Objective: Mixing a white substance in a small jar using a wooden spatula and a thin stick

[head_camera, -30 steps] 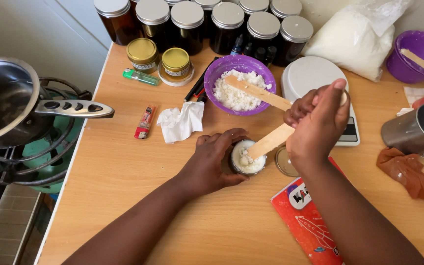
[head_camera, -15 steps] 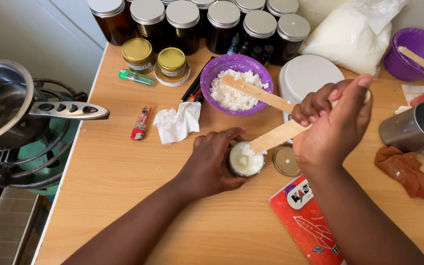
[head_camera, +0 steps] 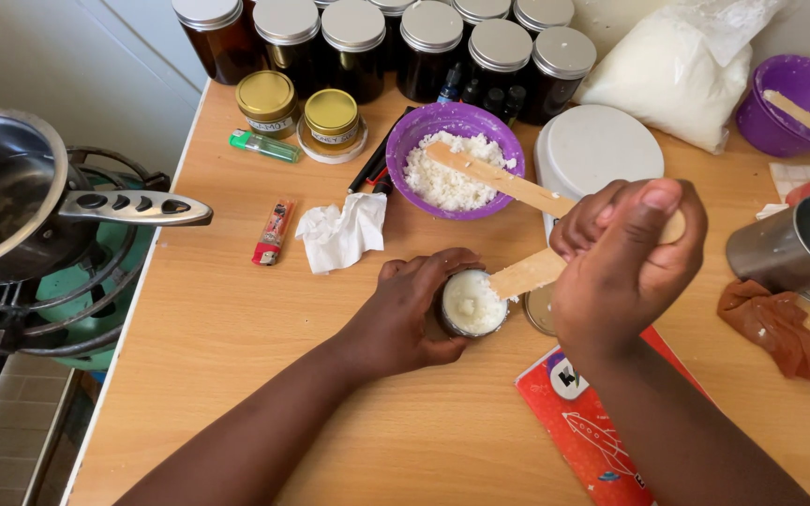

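Observation:
My left hand (head_camera: 405, 314) is wrapped around a small round jar (head_camera: 472, 304) filled with white flaky wax, holding it on the wooden table (head_camera: 236, 337). My right hand (head_camera: 625, 262) grips a flat wooden stick (head_camera: 529, 273) whose tip rests at the jar's rim. Just behind stands a purple bowl (head_camera: 424, 136) of white wax flakes, with a second wooden stick (head_camera: 499, 178) lying in it. A round lid (head_camera: 541, 309) lies beside the jar, partly hidden by my right hand.
Dark jars with silver lids (head_camera: 433, 37) line the back. Nearby are two gold-lidded jars (head_camera: 297, 112), two lighters (head_camera: 272, 230), a crumpled tissue (head_camera: 341, 231), a white scale (head_camera: 597, 150), a bag of flakes (head_camera: 672, 75), a metal cup (head_camera: 794, 245), a brown cloth (head_camera: 780, 323), a red booklet (head_camera: 592, 431). A saucepan (head_camera: 11, 187) sits on the left stove.
My right hand has drawn up and to the right with the stick, its tip pulling from inside the jar to the rim. My left hand still holds the jar.

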